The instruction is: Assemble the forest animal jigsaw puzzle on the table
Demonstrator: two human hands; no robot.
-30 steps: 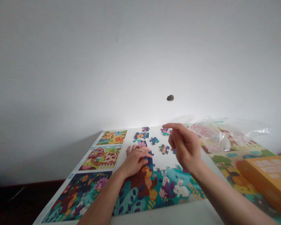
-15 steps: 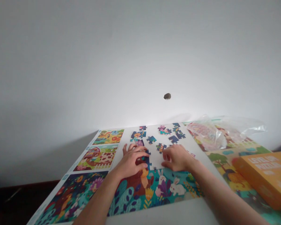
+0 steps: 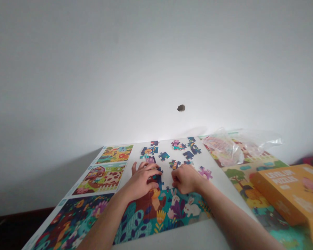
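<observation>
A partly joined jigsaw puzzle (image 3: 135, 220) lies on the white table, showing rabbits, plants and a fox-like animal. My left hand (image 3: 142, 178) rests with spread fingers on its left, upward-reaching column of dark pieces. My right hand (image 3: 187, 178) is closed, fingers curled down at the upper edge of the joined part, just above the white rabbits. Whatever its fingertips hold, if anything, is hidden. Close beyond it lie a yellow-and-blue puzzle piece (image 3: 174, 164) and, to its right, a pink-purple piece (image 3: 205, 172).
Farther back are a dark blue piece (image 3: 163, 156) and several other loose pieces (image 3: 194, 147). Picture sheets (image 3: 101, 178) line the left side. At right stand an orange puzzle box (image 3: 284, 187) and a clear plastic bag (image 3: 226, 149) on a colourful sheet. A wall closes off the back.
The view has shifted, so everything sits farther left. My right hand has moved slightly left and its fingers have curled more, uncovering the pink-purple piece. My left hand stays on the puzzle.
</observation>
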